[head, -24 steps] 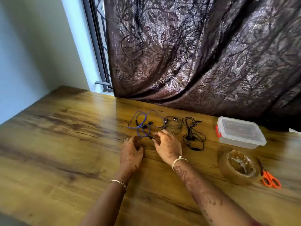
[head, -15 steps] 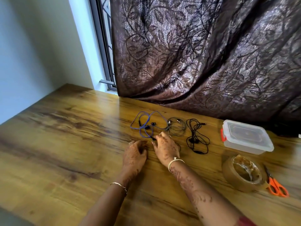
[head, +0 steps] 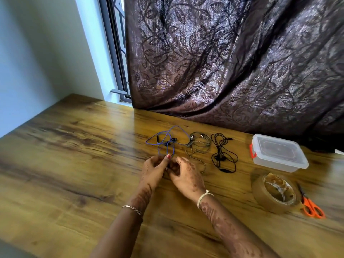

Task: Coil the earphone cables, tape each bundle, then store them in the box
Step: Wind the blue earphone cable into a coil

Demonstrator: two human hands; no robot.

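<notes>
Left of the clear lidded plastic box [head: 279, 155], the loose blue earphone cable [head: 168, 135] stretches away beyond the left hand [head: 153, 171], which pinches its near end; the right hand [head: 187, 176] curls alongside, grip hidden.

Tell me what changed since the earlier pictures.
Both hands drew together: the left hand now pinches the near loop of the blue earphone cable, the right hand curled against it. Grey earphones, black earphones, box, tape and scissors stayed put.
</notes>
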